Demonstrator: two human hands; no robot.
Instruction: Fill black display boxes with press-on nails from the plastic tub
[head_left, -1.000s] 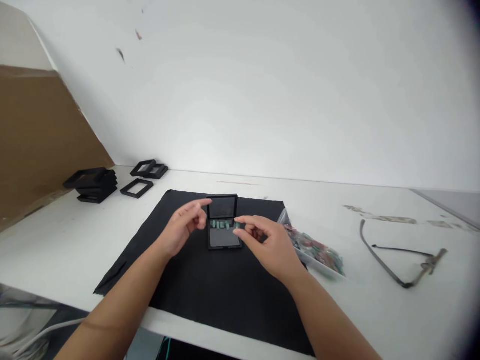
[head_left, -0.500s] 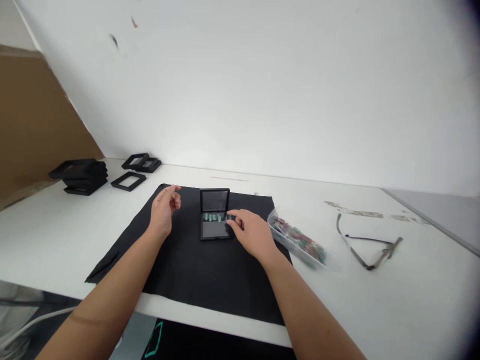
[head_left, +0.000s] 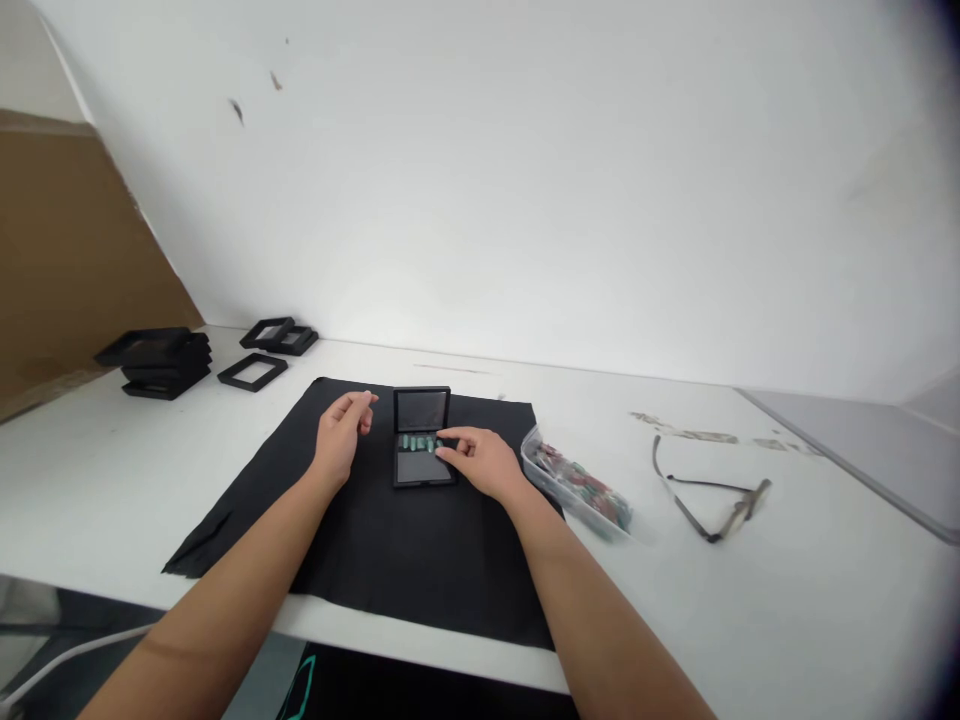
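Observation:
A small black hinged case (head_left: 422,438) lies open on a black cloth (head_left: 390,540), with a row of green stones (head_left: 417,442) across its middle. My right hand (head_left: 480,462) rests at the case's right side, its fingertips pinched at the right end of the row; whether a stone is between them I cannot make out. My left hand (head_left: 342,438) hovers just left of the case, fingers loosely curled and apart, holding nothing.
A clear plastic tray of green and red stones (head_left: 576,484) sits right of the cloth. Farther right lies a pair of glasses (head_left: 709,500). Black frames (head_left: 253,371) and a stack of them (head_left: 159,360) stand at the back left, beside a cardboard sheet (head_left: 60,270).
My right hand came down to the right end of the stone row. My left hand drew away to the left, then drifted back near the case. The view shifted a little.

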